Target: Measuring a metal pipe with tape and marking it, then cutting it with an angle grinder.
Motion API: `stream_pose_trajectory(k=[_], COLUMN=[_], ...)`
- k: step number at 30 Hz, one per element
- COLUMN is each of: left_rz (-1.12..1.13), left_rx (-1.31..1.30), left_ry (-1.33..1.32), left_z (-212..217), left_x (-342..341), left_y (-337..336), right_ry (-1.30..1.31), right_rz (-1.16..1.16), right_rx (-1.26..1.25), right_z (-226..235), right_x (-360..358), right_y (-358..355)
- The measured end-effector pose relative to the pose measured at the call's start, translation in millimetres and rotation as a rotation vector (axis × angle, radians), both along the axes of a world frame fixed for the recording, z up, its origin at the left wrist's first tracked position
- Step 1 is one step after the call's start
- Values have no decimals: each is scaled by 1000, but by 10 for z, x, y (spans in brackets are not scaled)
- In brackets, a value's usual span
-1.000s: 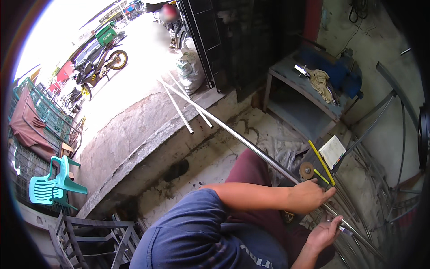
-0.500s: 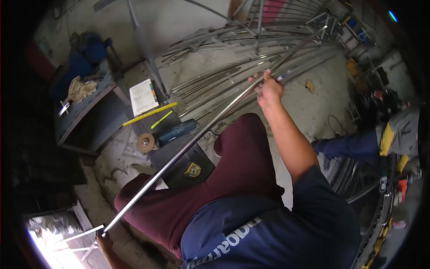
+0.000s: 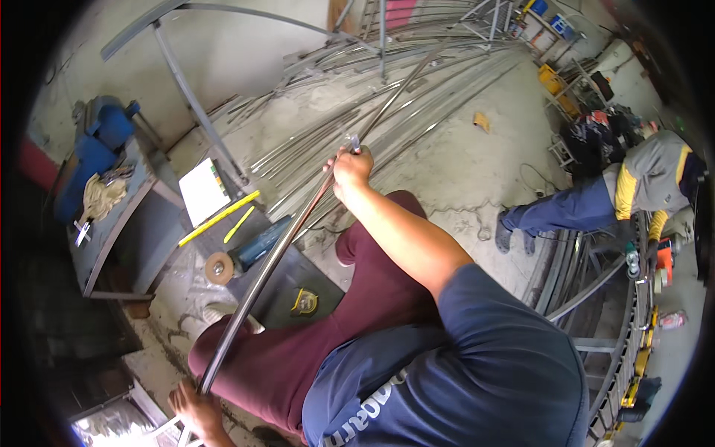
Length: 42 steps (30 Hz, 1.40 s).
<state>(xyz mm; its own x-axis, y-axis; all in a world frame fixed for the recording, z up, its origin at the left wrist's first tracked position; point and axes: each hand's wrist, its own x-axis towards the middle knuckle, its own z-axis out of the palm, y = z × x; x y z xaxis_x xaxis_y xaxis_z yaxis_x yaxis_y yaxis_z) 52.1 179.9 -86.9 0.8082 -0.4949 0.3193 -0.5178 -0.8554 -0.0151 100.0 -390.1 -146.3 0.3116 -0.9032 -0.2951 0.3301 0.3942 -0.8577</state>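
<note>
A long, shiny metal tube point(image 3: 262, 281) slants across my lap, from low on the left to far ahead. My right hand point(image 3: 351, 170) is closed round it above my knees. A small pale object point(image 3: 353, 141) sticks up by those fingers, too small to name. Near the tube's lower end my left hand point(image 3: 195, 408) is closed on it, beside my left thigh. Under the tube, an angle grinder point(image 3: 261, 244) with a brown disc lies on a dark board point(image 3: 279, 302). A yellow straight bar point(image 3: 218, 218) and a yellow-green pen point(image 3: 238, 225) lie just beyond.
An open notebook point(image 3: 202, 192) lies near the bar. On the left, a metal workbench point(image 3: 123, 212) bears a blue vise point(image 3: 112, 134) and a cloth point(image 3: 103, 195). Several metal bars point(image 3: 313, 141) cover the floor ahead. To the right, another person point(image 3: 596, 197) bends over a metal frame point(image 3: 596, 345).
My right hand has come left and nearer with the tube, which stands steeper in the picture. My left hand has come further into view. The view has turned, showing more of the other person.
</note>
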Motion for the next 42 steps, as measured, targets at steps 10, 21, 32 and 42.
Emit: stream_pose_trajectory(k=[10, 21, 32, 42], left_rz=[213, 8, -76, 128], left_rx=[213, 330, 331, 446], left_ry=[802, 497, 701, 1047], left_z=[-305, 215, 476, 699], left_x=[170, 443, 720, 1098], left_y=[2551, -1069, -2569, -1792], right_ry=[157, 170, 88, 113], right_rz=[-221, -9, -141, 33], right_rx=[72, 31, 119, 40], right_z=[-723, -1011, -1042, -1244], right_x=[-97, -103, 95, -177], right_y=[-1505, -1697, -1951, -2073])
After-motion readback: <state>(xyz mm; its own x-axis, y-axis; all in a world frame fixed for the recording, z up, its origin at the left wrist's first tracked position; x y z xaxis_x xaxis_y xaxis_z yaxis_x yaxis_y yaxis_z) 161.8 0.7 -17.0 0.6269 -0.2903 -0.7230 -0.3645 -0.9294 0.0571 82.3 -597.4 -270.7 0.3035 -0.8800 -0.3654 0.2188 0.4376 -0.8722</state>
